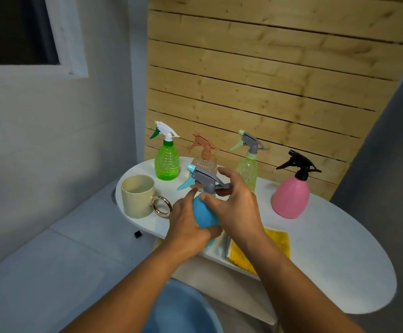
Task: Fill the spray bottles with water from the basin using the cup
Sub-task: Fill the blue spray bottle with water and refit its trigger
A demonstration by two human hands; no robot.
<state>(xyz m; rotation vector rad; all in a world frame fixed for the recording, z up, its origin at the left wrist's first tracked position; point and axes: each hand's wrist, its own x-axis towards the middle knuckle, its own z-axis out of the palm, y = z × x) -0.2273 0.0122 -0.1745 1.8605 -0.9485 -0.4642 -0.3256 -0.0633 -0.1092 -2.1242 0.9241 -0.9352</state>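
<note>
Left hand [186,221] grips blue spray bottle [203,212] body right of cup [138,199], right hand [234,203] pinches its collar; likely light, smooth, stiff plastic, so hold the waist.

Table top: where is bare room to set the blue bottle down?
Widest bare patch: table right of the yellow cloth, below the pink bottle. Crowded along the back: cup, green bottle, yellow-green bottle.

Both hands [210,210] on blue spray bottle [201,212]
</note>
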